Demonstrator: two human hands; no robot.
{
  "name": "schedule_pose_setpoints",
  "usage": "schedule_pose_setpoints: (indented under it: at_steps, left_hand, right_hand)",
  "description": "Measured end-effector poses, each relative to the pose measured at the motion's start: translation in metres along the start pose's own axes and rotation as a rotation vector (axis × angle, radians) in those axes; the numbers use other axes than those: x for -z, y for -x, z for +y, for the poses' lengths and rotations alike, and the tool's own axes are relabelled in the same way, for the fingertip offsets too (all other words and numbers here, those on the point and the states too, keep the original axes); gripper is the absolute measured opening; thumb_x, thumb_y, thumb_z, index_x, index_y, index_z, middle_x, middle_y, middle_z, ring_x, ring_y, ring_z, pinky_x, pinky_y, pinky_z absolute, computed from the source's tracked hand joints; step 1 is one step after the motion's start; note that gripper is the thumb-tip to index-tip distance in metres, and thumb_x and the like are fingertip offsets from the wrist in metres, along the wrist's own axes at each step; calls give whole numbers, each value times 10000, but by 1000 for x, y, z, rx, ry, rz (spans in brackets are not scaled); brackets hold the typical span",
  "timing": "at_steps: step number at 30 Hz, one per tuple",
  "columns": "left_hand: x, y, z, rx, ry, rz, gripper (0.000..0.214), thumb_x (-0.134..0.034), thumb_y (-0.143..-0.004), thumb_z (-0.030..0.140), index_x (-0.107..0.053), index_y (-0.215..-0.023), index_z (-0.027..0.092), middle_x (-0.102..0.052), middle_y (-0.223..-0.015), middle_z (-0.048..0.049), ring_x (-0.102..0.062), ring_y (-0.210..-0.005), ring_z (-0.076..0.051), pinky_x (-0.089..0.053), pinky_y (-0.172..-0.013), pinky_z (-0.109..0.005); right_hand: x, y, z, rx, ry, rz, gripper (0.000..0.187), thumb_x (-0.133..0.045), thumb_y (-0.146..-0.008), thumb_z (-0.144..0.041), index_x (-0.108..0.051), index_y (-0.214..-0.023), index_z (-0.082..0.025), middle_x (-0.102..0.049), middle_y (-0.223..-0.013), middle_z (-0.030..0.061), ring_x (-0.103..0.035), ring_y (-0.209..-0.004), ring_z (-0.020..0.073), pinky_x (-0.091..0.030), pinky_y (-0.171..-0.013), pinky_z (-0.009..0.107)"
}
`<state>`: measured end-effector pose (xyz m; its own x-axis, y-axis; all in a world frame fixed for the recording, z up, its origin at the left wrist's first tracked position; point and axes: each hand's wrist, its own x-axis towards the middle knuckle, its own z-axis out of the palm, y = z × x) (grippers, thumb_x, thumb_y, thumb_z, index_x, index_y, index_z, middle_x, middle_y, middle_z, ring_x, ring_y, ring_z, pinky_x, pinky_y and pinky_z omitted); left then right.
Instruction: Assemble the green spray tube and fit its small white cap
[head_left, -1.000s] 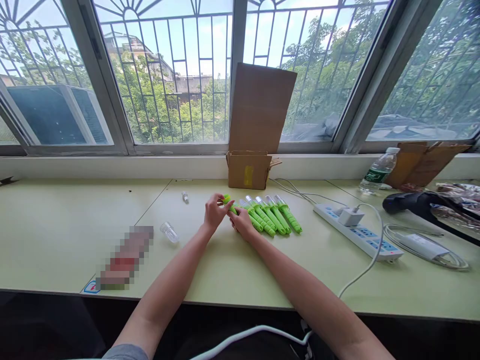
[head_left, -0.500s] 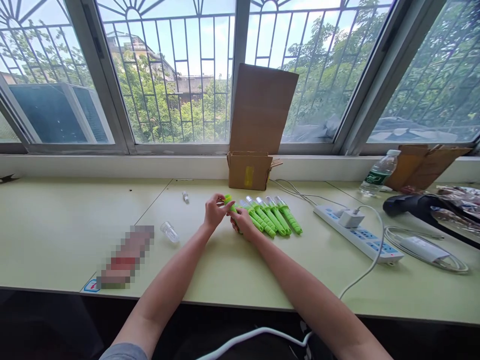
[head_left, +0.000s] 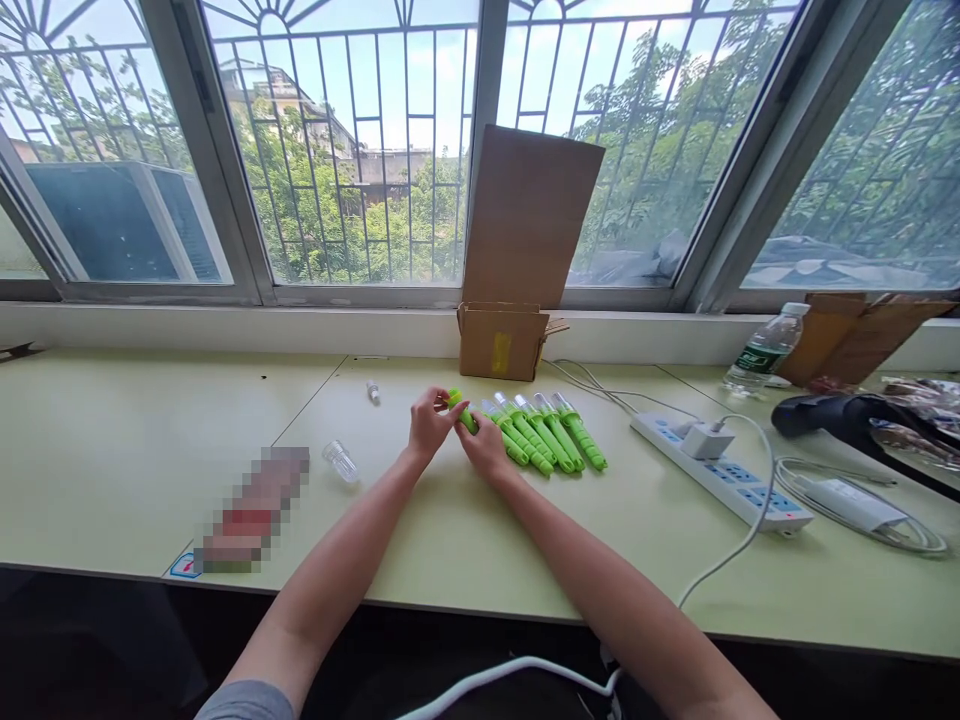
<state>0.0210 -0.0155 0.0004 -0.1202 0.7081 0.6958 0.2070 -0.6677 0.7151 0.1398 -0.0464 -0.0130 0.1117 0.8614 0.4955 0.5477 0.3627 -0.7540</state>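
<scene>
- Our left hand (head_left: 429,424): fingertips pinched on the upper end of a green tube (head_left: 466,416).
- Our right hand (head_left: 484,446): clamped round its lower part.
- Tube sits slanted between both hands; we can't see its lower end.
- Other green tubes (head_left: 576,438): just right of our right hand.
- Clear plastic piece (head_left: 342,462): left of our left hand, apart.

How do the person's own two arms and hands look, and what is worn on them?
The left hand and right hand wear no gloves. A grey sleeve shows on the left arm, at the lower edge; the right arm shows no sleeve. No watch or bracelet is visible on either wrist.
</scene>
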Motion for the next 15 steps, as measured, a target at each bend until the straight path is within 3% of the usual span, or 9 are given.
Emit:
schedule_pose_setpoints:
  at_steps: [9,15]
  left_hand:
    - [0,-1,2,-9,15,-18,385,-783,-638,484,-563,-758,192,-650,-726,-5,-683,-689,-159,-629,-641,-331]
    - [-1,-2,1,-15,36,-24,395,-781,-636,490,-570,-765,183,-644,-735,-10,-678,-697,-153,-630,-627,-323]
  right_hand:
    - [0,0,5,-138,-315,-118,340,-590,-765,-485,-455,-617,-210,-436,-463,-51,-375,-416,97,-274,-409,234]
    - [3,2,0,-235,-495,-186,377,-639,-729,-516,-431,-626,-219,-449,-445,-50,-353,-329,79,-244,-325,232]
